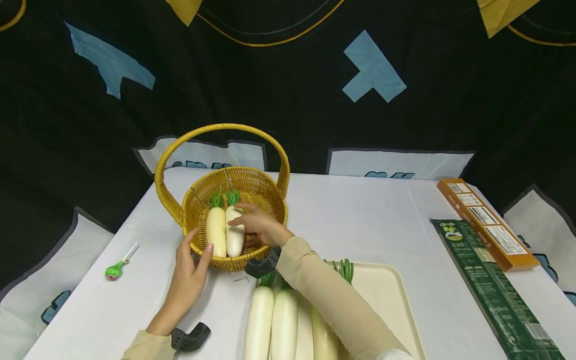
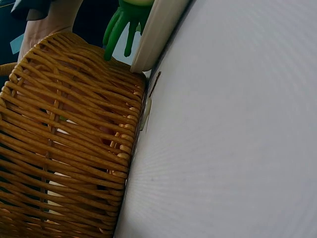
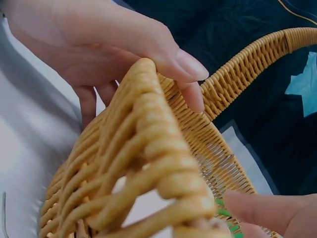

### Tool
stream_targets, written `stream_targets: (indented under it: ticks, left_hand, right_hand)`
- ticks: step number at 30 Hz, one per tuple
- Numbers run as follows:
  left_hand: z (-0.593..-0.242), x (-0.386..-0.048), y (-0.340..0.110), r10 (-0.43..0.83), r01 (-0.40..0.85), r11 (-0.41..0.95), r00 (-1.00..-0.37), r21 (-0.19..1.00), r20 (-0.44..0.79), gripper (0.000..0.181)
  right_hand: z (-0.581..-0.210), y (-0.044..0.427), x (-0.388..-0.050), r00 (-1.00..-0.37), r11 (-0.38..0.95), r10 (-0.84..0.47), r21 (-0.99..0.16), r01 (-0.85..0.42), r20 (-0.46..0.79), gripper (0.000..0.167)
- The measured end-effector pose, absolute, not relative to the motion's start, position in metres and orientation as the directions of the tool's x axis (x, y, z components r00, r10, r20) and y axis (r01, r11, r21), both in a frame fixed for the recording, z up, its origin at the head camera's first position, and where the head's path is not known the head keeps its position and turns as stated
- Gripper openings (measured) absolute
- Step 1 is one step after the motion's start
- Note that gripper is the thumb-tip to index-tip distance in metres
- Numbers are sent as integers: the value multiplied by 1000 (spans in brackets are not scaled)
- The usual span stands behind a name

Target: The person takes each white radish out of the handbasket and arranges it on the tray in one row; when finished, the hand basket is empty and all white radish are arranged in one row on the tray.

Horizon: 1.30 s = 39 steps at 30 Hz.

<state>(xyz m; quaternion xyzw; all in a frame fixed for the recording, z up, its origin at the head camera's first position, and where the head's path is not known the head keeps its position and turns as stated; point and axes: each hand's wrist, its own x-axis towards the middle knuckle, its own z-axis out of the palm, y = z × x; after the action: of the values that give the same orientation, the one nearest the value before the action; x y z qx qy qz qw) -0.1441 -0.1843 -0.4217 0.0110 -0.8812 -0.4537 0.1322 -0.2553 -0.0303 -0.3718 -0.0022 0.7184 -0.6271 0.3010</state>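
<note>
Lying inside the yellow basket [image 1: 263, 192] on the desk [image 1: 360, 215], the right radish [image 1: 235, 245] has its green leaves pointing to the far side; its long axis runs from near to far, parallel to the left radish [image 1: 216, 230] just beside. The right hand [image 1: 263, 227] touches it with fingers curved over it; whether they pinch, I cannot tell. The left hand [image 1: 191, 270] rests at the basket's near left rim, its thumb and fingers spread apart.
</note>
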Motion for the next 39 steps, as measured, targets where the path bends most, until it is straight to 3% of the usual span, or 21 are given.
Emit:
stream_targets:
  ticks: [14, 26, 39]
  left_hand:
    - [-422, -142, -184, -142, 106, 585, -963, 804, 231, 60]
    - [-421, -143, -183, -136, 109, 592, -963, 798, 233, 59]
    - [-419, -144, -183, -141, 100, 589, -964, 802, 224, 60]
  right_hand:
    - [-377, -31, -256, -761, 182, -491, -904, 387, -425, 56]
    - [-375, -30, -256, -726, 252, -542, -906, 340, -424, 64]
    - [-373, -30, -257, -728, 165, -585, -931, 325, -358, 53]
